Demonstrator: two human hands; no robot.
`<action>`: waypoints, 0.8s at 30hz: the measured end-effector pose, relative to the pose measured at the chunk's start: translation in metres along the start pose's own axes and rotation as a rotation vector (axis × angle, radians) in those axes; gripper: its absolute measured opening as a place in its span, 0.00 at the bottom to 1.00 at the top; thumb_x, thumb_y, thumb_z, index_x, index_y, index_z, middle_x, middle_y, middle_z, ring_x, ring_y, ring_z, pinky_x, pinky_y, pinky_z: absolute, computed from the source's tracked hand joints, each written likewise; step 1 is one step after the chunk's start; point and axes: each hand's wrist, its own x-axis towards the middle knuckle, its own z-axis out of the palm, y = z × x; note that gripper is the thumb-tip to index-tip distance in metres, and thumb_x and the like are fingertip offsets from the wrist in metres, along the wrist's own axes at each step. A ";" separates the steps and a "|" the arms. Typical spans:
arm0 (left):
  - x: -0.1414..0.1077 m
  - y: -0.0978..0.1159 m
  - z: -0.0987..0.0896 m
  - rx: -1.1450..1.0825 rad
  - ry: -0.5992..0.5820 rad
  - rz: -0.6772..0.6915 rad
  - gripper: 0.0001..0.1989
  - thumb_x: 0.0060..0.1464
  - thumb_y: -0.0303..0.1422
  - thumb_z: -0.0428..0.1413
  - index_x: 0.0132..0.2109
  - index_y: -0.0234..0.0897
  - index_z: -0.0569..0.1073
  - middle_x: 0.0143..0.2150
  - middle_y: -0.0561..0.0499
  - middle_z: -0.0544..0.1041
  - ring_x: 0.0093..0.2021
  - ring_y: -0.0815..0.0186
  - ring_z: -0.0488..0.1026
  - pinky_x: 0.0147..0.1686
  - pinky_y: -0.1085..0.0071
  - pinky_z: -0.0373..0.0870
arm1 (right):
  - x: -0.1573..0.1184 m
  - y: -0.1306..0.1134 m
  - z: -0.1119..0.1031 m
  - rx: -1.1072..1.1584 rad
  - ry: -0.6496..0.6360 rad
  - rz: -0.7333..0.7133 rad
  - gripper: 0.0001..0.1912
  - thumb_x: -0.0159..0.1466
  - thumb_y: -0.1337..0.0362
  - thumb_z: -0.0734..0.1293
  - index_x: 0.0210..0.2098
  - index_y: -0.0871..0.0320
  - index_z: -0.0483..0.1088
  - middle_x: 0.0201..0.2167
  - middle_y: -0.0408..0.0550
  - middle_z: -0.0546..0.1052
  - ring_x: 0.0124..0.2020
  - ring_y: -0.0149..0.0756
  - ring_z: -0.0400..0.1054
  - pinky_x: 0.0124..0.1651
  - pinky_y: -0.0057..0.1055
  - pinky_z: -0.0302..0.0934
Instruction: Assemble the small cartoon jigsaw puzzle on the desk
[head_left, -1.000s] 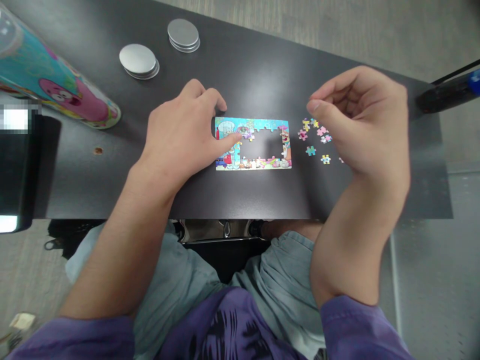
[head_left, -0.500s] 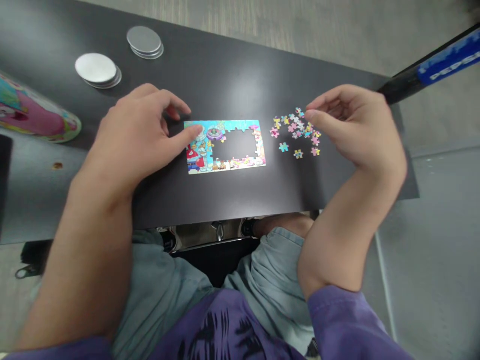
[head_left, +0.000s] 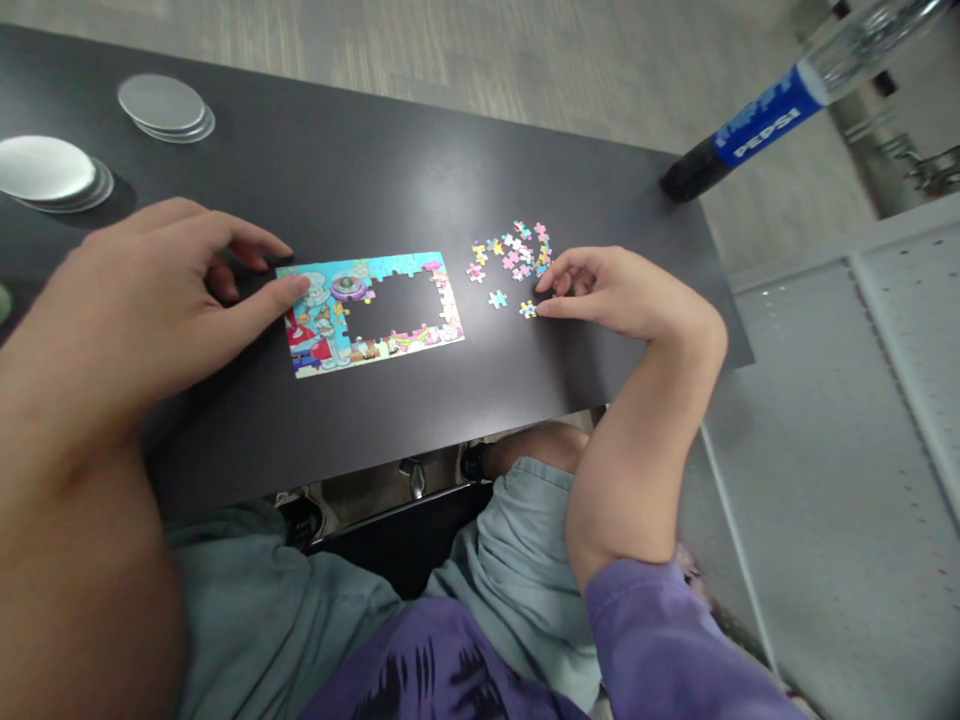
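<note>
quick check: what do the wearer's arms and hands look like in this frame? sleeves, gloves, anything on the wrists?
Both hands are bare: the left hand and the right hand show no gloves, rings or watch. The forearms are uncovered. A purple sleeve is pushed up to the right elbow; the left arm's sleeve is out of frame.

left hand (head_left: 142, 300) flat, right hand (head_left: 626, 295) pinching

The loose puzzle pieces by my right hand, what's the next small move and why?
Probably pinch the loose piece at your right hand's fingertips and carry it to the puzzle. Its middle is unfilled, and your left hand rests on its left edge.
</note>
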 end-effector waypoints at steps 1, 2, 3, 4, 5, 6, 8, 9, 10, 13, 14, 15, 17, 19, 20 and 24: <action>0.000 -0.001 0.001 0.004 -0.003 0.005 0.24 0.84 0.51 0.57 0.66 0.41 0.87 0.44 0.52 0.71 0.46 0.56 0.75 0.49 0.58 0.66 | -0.001 -0.003 0.002 0.010 -0.015 -0.014 0.12 0.66 0.58 0.90 0.43 0.45 0.87 0.35 0.43 0.82 0.39 0.45 0.75 0.43 0.44 0.65; 0.000 -0.001 0.000 0.007 -0.004 0.004 0.24 0.84 0.51 0.57 0.66 0.41 0.87 0.44 0.52 0.71 0.47 0.56 0.76 0.49 0.59 0.66 | -0.001 -0.006 0.004 0.016 -0.031 -0.026 0.13 0.65 0.59 0.90 0.44 0.45 0.87 0.35 0.42 0.81 0.38 0.45 0.74 0.43 0.44 0.65; 0.000 -0.001 0.000 0.008 -0.007 0.000 0.24 0.85 0.51 0.57 0.66 0.40 0.87 0.44 0.52 0.72 0.47 0.57 0.76 0.50 0.59 0.66 | 0.000 -0.009 0.006 0.014 -0.048 -0.035 0.13 0.65 0.60 0.90 0.43 0.44 0.87 0.36 0.42 0.81 0.38 0.45 0.74 0.44 0.44 0.65; 0.001 0.001 -0.001 0.009 -0.010 -0.006 0.24 0.85 0.51 0.56 0.66 0.39 0.88 0.45 0.52 0.72 0.46 0.57 0.76 0.50 0.59 0.67 | 0.000 -0.011 0.007 0.000 -0.061 -0.044 0.12 0.65 0.61 0.90 0.42 0.45 0.87 0.36 0.42 0.82 0.38 0.45 0.74 0.44 0.45 0.66; 0.001 0.003 -0.003 0.009 -0.016 -0.016 0.25 0.84 0.51 0.56 0.66 0.39 0.88 0.46 0.51 0.73 0.46 0.56 0.76 0.50 0.58 0.68 | 0.002 -0.014 0.008 -0.024 -0.069 -0.053 0.11 0.66 0.61 0.90 0.41 0.45 0.87 0.35 0.43 0.82 0.38 0.45 0.74 0.45 0.45 0.67; 0.002 0.005 -0.005 0.009 -0.026 -0.031 0.25 0.83 0.51 0.56 0.66 0.39 0.88 0.47 0.50 0.74 0.46 0.56 0.77 0.51 0.58 0.69 | 0.003 -0.016 0.009 -0.055 -0.071 -0.062 0.11 0.66 0.61 0.89 0.39 0.45 0.87 0.35 0.44 0.83 0.38 0.46 0.75 0.45 0.46 0.67; 0.004 0.010 -0.009 0.006 -0.069 -0.066 0.28 0.81 0.53 0.55 0.66 0.38 0.88 0.49 0.47 0.77 0.47 0.53 0.78 0.51 0.55 0.70 | 0.004 -0.017 0.009 -0.115 -0.060 -0.078 0.10 0.67 0.62 0.89 0.38 0.45 0.87 0.35 0.46 0.84 0.38 0.48 0.76 0.45 0.47 0.67; 0.006 0.012 -0.011 0.001 -0.096 -0.084 0.30 0.80 0.55 0.54 0.66 0.38 0.88 0.51 0.45 0.79 0.47 0.51 0.78 0.52 0.53 0.71 | 0.005 -0.017 0.008 -0.135 -0.052 -0.084 0.10 0.67 0.62 0.89 0.38 0.45 0.87 0.34 0.46 0.84 0.38 0.49 0.76 0.44 0.47 0.66; 0.007 0.013 -0.012 -0.006 -0.121 -0.102 0.32 0.79 0.57 0.53 0.66 0.39 0.87 0.53 0.43 0.80 0.47 0.50 0.79 0.52 0.51 0.72 | 0.005 -0.016 0.008 -0.144 -0.049 -0.088 0.10 0.67 0.62 0.89 0.38 0.45 0.86 0.33 0.46 0.84 0.37 0.49 0.76 0.43 0.47 0.66; 0.010 0.015 -0.014 -0.036 -0.157 -0.128 0.35 0.77 0.61 0.52 0.67 0.41 0.87 0.56 0.40 0.82 0.48 0.47 0.80 0.52 0.48 0.73 | 0.004 -0.014 0.007 -0.097 -0.071 -0.110 0.11 0.68 0.57 0.88 0.38 0.45 0.85 0.31 0.45 0.83 0.35 0.47 0.75 0.42 0.48 0.67; 0.010 0.014 -0.014 -0.043 -0.155 -0.128 0.34 0.77 0.62 0.53 0.66 0.41 0.87 0.57 0.40 0.82 0.49 0.48 0.80 0.52 0.48 0.73 | 0.004 -0.015 0.008 -0.055 -0.083 -0.127 0.11 0.69 0.54 0.88 0.39 0.45 0.85 0.32 0.45 0.84 0.36 0.48 0.76 0.43 0.48 0.68; 0.010 0.013 -0.013 -0.048 -0.151 -0.122 0.34 0.78 0.61 0.53 0.66 0.41 0.87 0.57 0.40 0.83 0.50 0.48 0.80 0.52 0.48 0.73 | 0.004 -0.018 0.010 -0.007 -0.088 -0.150 0.13 0.70 0.50 0.88 0.40 0.45 0.85 0.34 0.46 0.86 0.37 0.48 0.77 0.44 0.49 0.70; 0.010 0.011 -0.012 -0.050 -0.143 -0.101 0.33 0.79 0.59 0.53 0.66 0.40 0.87 0.58 0.40 0.83 0.51 0.48 0.81 0.52 0.49 0.73 | 0.004 -0.027 0.017 0.089 -0.062 -0.215 0.16 0.72 0.45 0.88 0.41 0.46 0.85 0.39 0.48 0.89 0.41 0.49 0.79 0.49 0.51 0.74; 0.009 0.009 -0.010 -0.043 -0.145 -0.092 0.32 0.79 0.58 0.53 0.66 0.40 0.87 0.59 0.40 0.83 0.51 0.49 0.81 0.52 0.49 0.73 | 0.006 -0.042 0.027 0.151 -0.003 -0.280 0.16 0.72 0.45 0.87 0.43 0.46 0.85 0.43 0.48 0.91 0.42 0.48 0.80 0.52 0.51 0.75; 0.009 0.009 -0.010 -0.040 -0.148 -0.092 0.32 0.79 0.57 0.53 0.66 0.40 0.87 0.60 0.40 0.83 0.51 0.49 0.80 0.52 0.49 0.73 | 0.007 -0.051 0.034 0.165 0.016 -0.307 0.15 0.73 0.46 0.87 0.43 0.46 0.86 0.43 0.47 0.91 0.43 0.48 0.80 0.52 0.51 0.75; 0.007 0.015 -0.014 -0.049 -0.157 -0.142 0.31 0.77 0.58 0.52 0.67 0.44 0.85 0.63 0.42 0.84 0.52 0.50 0.80 0.53 0.50 0.73 | 0.015 -0.084 0.061 0.146 -0.038 -0.331 0.09 0.76 0.48 0.83 0.45 0.44 0.88 0.41 0.46 0.90 0.44 0.50 0.82 0.54 0.54 0.79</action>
